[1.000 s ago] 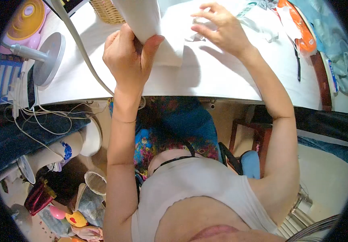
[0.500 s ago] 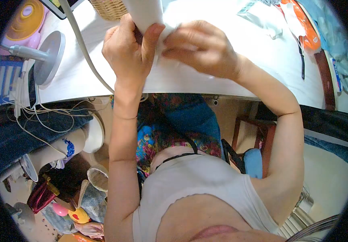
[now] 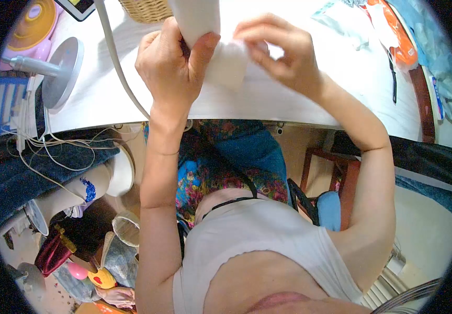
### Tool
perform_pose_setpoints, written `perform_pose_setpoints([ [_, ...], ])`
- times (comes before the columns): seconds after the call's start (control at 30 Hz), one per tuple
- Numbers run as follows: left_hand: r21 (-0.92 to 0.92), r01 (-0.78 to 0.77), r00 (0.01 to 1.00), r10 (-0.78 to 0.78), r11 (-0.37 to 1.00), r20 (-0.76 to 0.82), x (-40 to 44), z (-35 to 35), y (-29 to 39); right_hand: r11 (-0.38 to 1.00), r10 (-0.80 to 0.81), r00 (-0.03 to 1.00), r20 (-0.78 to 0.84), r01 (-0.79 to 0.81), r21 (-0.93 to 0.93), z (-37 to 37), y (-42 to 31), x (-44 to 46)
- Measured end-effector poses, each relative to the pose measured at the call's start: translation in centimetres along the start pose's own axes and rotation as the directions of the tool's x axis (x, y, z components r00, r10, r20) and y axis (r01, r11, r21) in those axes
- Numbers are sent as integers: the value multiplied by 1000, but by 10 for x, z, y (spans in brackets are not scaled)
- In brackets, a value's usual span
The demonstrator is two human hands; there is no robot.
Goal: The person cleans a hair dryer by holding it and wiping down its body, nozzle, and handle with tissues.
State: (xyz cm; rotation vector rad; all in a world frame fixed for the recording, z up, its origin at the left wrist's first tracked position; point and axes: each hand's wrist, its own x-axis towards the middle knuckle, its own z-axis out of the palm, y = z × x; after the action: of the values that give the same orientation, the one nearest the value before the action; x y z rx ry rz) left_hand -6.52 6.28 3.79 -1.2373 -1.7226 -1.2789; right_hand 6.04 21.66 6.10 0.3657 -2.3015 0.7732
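My left hand (image 3: 176, 63) is wrapped round the lower end of a white roll (image 3: 199, 18) that stands out past the top edge of the view. A pale loose sheet (image 3: 227, 70) hangs from the roll over the white table. To the right of it, my right hand (image 3: 283, 52) has its thumb and fingers pressed together on a bit of white material (image 3: 240, 46), which looks thin and is partly blurred. The upper part of the roll is out of view.
On the white table (image 3: 299, 110) are a wicker basket (image 3: 145, 10), a round grey stand (image 3: 66, 73), a cable (image 3: 112, 57), an orange packet (image 3: 398, 42) and a black-handled tool (image 3: 393, 83). A pink and yellow object (image 3: 32, 23) sits at the far left.
My right hand moved left to the roll, then back a little to the right with its fingers closed. The roll and my left hand shifted slightly right. The crumpled white piece beneath my right hand is gone.
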Motion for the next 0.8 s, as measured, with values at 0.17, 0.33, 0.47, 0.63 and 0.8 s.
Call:
perform_pose_setpoints([
  [0.17, 22, 29, 999, -30, 999, 15, 0, 1, 1, 941, -334, 942, -21, 332, -64, 15, -4, 4],
  [0.33, 51, 5, 1000, -5, 999, -3, 0, 3, 0, 994, -63, 994, -84, 70, 83, 11, 9, 4],
  [0.47, 75, 23, 1000, -24, 997, 15, 1, 3, 1, 944, -309, 951, -28, 303, -134, 15, -6, -1],
  [0.63, 76, 22, 1000, -24, 997, 18, -1, 2, 1, 969, -243, 970, -24, 242, -51, 7, 3, 3],
  [0.8, 15, 11, 1000, -11, 1000, 4, -2, 1, 3, 981, 86, 996, -36, -78, 175, -1, 12, -4],
])
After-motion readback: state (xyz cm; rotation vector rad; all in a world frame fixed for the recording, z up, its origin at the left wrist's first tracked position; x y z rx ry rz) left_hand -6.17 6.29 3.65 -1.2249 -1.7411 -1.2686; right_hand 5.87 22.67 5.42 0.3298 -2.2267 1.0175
